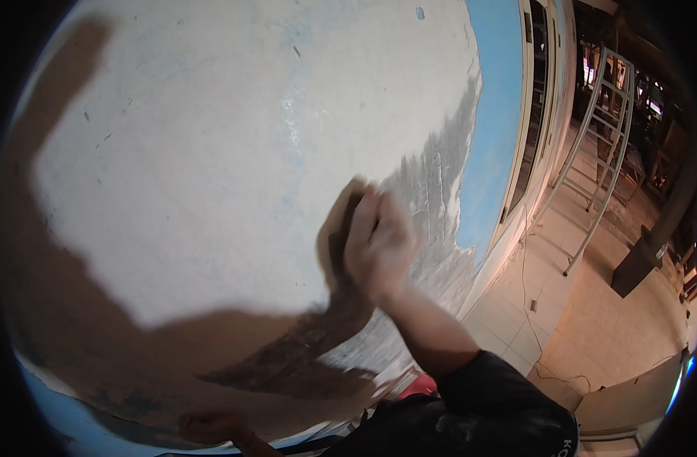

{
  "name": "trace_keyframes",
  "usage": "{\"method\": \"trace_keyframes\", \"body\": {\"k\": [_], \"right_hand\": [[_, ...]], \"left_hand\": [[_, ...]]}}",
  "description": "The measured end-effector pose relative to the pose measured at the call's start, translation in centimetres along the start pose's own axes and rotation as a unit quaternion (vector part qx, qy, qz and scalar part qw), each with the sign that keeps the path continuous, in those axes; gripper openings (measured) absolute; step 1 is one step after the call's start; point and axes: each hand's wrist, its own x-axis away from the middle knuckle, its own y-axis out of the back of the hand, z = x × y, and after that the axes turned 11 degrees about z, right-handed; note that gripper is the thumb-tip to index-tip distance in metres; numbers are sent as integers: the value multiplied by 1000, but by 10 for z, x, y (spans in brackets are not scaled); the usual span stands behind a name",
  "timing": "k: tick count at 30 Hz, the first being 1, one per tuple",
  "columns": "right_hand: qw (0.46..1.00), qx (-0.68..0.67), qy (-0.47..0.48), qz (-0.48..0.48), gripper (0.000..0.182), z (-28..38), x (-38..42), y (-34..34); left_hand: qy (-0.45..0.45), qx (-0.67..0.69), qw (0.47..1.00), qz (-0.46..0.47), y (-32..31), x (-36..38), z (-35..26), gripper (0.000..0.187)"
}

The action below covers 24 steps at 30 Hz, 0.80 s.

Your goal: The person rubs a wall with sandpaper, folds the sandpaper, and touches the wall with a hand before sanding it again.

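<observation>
1. Left hand (pixel 207 428): low, in shadow, close beside the wall, fingers seemingly curled. Presumably placed to steady the body; contact and contents cannot be confirmed.
2. Wall (pixel 188 175): broad pale surface directly before the person, spanning both hands, with scattered marks.
3. Right hand (pixel 383 240): raised to the wall, fingers bent inward, narrow grip. Whether anything is held cannot be told (motion blur obscures the fingers). The bent arm likely lets it bear on the surface.
4. Grey patch (pixel 430 183): beside the right hand, streaked, bordering the pale area.
5. Blue paint (pixel 495 107): beyond an uneven edge.
6. Ladder (pixel 617 169): far right, well apart from both hands, seemingly leaving working room.
</observation>
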Motion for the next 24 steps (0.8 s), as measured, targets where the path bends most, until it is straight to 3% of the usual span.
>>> {"method": "trace_keyframes", "body": {"k": [2,5,6,9,12,14,15,18,21,22,23,24], "right_hand": [[998,12,28,45,28,1,7,4],[999,20,21,31,28,-10,-21,9],[999,24,-30,36,29,-13,-30,9],[999,23,9,24,31,-2,-12,6],[997,-15,57,53,30,-1,6,7],[994,21,103,34,29,-9,-18,10],[999,34,-1,40,29,-7,-32,12],[999,26,-16,27,28,-1,-13,6],[995,40,75,53,28,-3,-2,7],[993,47,88,68,28,-6,-3,9],[997,33,68,29,28,-10,-20,9],[997,26,-53,54,28,-12,-32,13]], "left_hand": [[2,-12,1000,-10,-2,2,4,38],[-5,-2,1000,-21,-3,-1,7,38],[-5,5,1000,-23,-2,0,8,38],[-43,0,999,-15,-5,4,16,14],[-99,-135,986,-14,-7,4,22,12],[-67,-116,991,3,-4,4,18,13],[-49,-107,993,11,-3,4,17,13],[21,72,997,14,-16,19,48,17],[-92,-91,991,-20,-7,6,22,23],[-78,-64,995,-13,-5,7,21,24],[-67,-36,997,-9,-5,6,20,25],[-52,-9,999,-2,-5,6,21,26]]}}
